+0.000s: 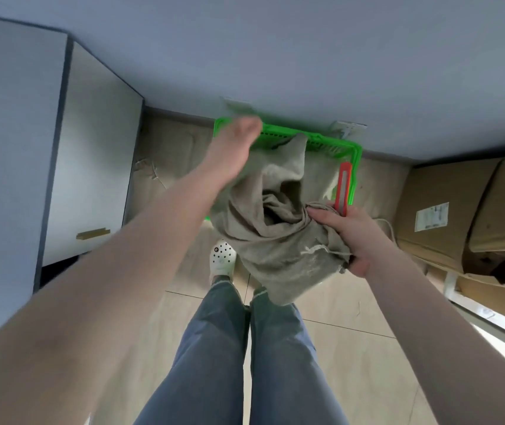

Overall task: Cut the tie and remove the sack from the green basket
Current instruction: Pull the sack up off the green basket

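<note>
A crumpled beige burlap sack [278,216] hangs open above the green basket [331,145], which stands on the floor against the wall. My right hand [352,237] grips a bunched edge of the sack together with a red utility knife [343,188] that points up and away. A pale string [318,250] trails from the fabric near that hand. My left hand [235,148] is blurred over the basket's far left corner, at the sack's left edge; whether it holds the cloth cannot be told.
A white cabinet [85,167] with a brass handle stands at the left. Stacked cardboard boxes [447,207] fill the right side. My legs in blue trousers and a white clog [222,260] stand on the tiled floor just before the basket.
</note>
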Tool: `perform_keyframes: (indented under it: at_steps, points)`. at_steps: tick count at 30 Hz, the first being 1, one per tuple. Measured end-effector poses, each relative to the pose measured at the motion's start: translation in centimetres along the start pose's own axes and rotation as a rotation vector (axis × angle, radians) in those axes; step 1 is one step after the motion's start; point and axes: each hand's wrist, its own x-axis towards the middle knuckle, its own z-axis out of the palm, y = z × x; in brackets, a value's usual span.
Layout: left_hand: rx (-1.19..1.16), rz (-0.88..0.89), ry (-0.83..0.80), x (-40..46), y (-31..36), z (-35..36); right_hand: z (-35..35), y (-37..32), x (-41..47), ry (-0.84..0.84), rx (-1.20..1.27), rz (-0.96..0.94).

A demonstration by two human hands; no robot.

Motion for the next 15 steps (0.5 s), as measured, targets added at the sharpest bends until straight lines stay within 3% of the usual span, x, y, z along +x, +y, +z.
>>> perform_keyframes:
  at_steps: [1, 2, 4, 6, 9, 12, 13, 15]
  points:
    - [0.029, -0.023, 0.179, 1.3, -0.6, 0.3, 0.5, -0.1, -0.4, -0.034, 0.035, -0.019]
    - [0.092, -0.071, 0.198, 2.6, -1.6, 1.4, 0.9, -0.2, -0.7, -0.066, 0.066, -0.038]
    - [0.147, -0.265, -0.088, 4.2, -4.8, 5.6, 1.4, -0.1, -1.2, -0.118, 0.112, -0.072]
    - [0.261, -0.338, -0.415, 2.0, -5.2, 7.3, 1.3, 0.2, -1.5, -0.126, 0.132, -0.093]
    - [0.146, -0.291, -0.223, 0.1, -4.3, 8.1, 0.2, 0.2, -2.0, -0.114, 0.170, -0.071]
    - [0.325, -0.262, -0.373, -2.2, -4.6, 8.0, -0.3, 0.0, -2.1, -0.068, 0.177, -0.078]
    - [0.231, -0.325, -0.332, -3.1, -4.9, 7.9, -0.2, -0.2, -2.0, -0.033, 0.200, -0.082]
    - [0.081, -0.423, -0.097, -4.1, -5.5, 7.4, -0.3, -0.8, -1.6, 0.049, 0.310, -0.109]
